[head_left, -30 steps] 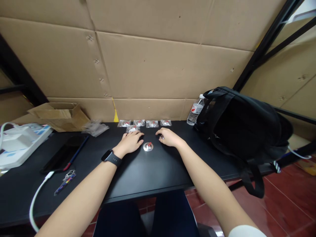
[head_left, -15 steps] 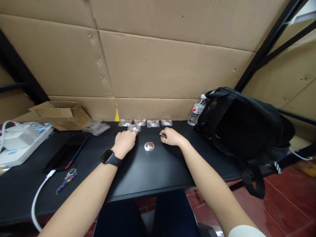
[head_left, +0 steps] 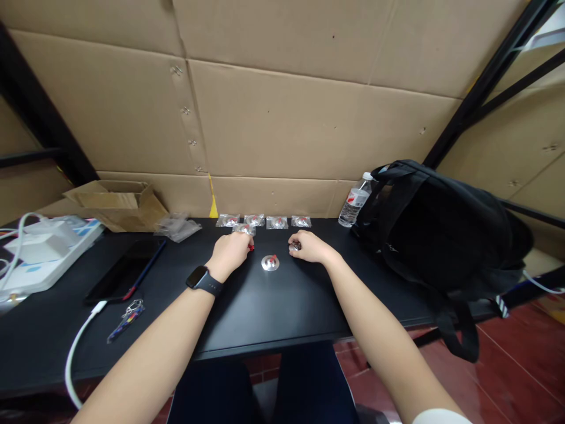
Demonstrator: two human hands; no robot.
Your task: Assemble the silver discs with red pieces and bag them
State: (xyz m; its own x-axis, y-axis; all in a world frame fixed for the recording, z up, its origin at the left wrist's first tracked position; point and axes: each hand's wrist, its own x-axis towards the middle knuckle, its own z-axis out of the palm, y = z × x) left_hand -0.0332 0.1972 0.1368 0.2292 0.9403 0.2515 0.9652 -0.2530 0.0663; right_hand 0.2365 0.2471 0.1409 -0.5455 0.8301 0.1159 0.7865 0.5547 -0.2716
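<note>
A small silver domed disc (head_left: 270, 264) with a red loop on top, like a finger cymbal, lies between my hands on the black table. My left hand (head_left: 230, 254), wearing a watch, is closed at the left. A small red piece (head_left: 251, 248) shows at its fingertips, similar to the disc's loop; whatever else it holds is hidden. My right hand (head_left: 309, 246) pinches another shiny finger cymbal (head_left: 294, 247), partly covered by the fingers, close to the tabletop. Just beyond my left fingers lies a clear packet (head_left: 243, 228) with a similar disc inside.
Several more packets, including one on the right (head_left: 301, 221), line the cardboard wall. A bottle (head_left: 354, 203) and black backpack (head_left: 441, 235) stand right. Left are an open carton (head_left: 119, 206), crumpled plastic (head_left: 176, 227), a phone (head_left: 121, 274), keyring (head_left: 126, 320) and power strip (head_left: 57, 259).
The view has shifted slightly. My left hand has drawn back a little from the near packet, and a red piece now shows at its fingers. My right hand keeps its pinch.
</note>
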